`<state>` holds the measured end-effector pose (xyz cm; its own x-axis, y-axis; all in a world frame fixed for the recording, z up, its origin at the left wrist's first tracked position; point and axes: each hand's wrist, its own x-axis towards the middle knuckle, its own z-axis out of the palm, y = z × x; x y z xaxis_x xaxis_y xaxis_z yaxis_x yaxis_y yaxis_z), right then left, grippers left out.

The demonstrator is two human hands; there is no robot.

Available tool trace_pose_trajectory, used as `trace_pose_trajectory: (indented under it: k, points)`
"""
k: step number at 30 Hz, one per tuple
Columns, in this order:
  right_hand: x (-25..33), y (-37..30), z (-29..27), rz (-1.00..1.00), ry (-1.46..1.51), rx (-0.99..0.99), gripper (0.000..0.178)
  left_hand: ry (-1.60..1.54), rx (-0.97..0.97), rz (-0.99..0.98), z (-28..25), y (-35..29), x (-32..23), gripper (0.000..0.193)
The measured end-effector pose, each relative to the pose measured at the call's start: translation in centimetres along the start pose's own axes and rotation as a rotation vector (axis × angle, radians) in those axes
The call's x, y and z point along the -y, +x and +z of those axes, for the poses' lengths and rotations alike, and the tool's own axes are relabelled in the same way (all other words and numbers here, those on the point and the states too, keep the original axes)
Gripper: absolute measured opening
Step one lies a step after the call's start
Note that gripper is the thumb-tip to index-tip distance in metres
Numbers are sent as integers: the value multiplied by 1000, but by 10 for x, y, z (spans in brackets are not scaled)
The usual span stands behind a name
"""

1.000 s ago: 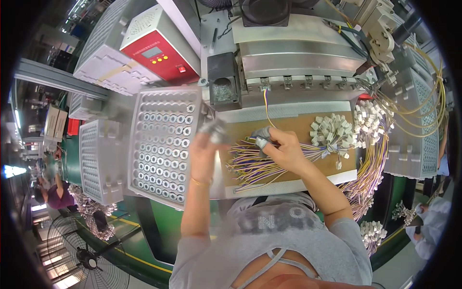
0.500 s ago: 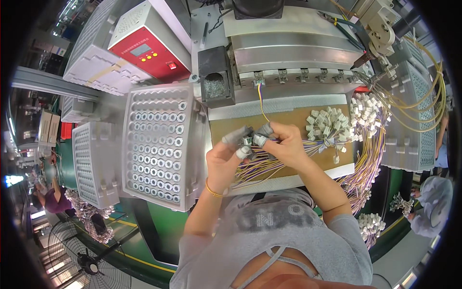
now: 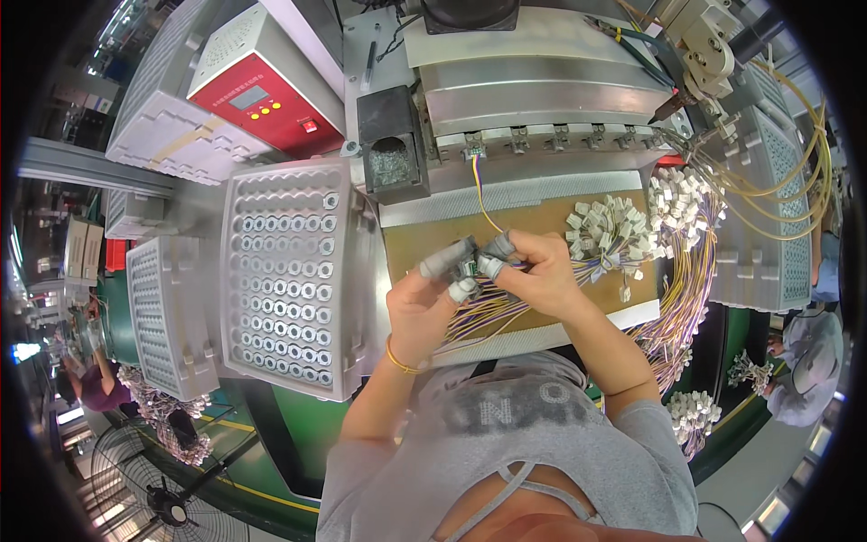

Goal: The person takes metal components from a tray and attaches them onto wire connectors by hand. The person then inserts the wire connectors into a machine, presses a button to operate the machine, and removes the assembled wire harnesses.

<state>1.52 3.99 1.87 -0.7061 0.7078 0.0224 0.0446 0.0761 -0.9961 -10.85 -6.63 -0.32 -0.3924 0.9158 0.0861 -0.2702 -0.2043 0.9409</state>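
Above the brown work board (image 3: 420, 237), my two hands meet with finger covers on the fingertips. My left hand (image 3: 423, 303) pinches a small green circuit board (image 3: 470, 268) between thumb and fingers. My right hand (image 3: 542, 275) is closed at the board's right side, its thumb and forefinger together; what they grip is hidden by the finger covers. Yellow and purple wires (image 3: 488, 314) run under both hands toward a cluster of white connectors (image 3: 607, 228) at the right. Behind my hands, another small board (image 3: 474, 153) sits in a metal clamp, a wire lead (image 3: 480, 194) hanging from it.
To the left stands a white tray (image 3: 232, 298) holding rows of round metal parts. A red-fronted control box (image 3: 264, 104) and a black box (image 3: 391, 104) stand behind. Cutting pliers (image 3: 637, 59) lie on the metal fixture (image 3: 542, 95). Wire bundles (image 3: 679, 294) hang over the right edge.
The whole view has shifted slightly, with the bench sliding left. My hands stay together around the small circuit board, with only slight finger movement.
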Motion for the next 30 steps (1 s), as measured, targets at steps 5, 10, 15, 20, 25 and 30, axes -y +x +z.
trace_pose_trajectory:
  k: [5, 10, 15, 20, 25, 30]
  points:
    - [8, 0, -3, -118, -153, -16, 7, 165, -6, 56, 3, 0, 1, 35]
    - [5, -4, 3, -79, -126, 24, 6, 15, -94, -94, 6, 1, -3, 27]
    - [1, -3, 8, 3, -77, 57, 10, -269, -208, -230, 3, 4, 0, 20]
    - [4, 4, -6, 107, -147, 269, 20, -276, -79, -191, 6, 9, -8, 20]
    - [-20, 7, -17, 120, 16, 80, 15, -275, 0, -251, 18, 15, 3, 23]
    - [-21, 34, -33, 117, 225, -486, 3, 1046, 279, 238, -5, 23, 44, 26]
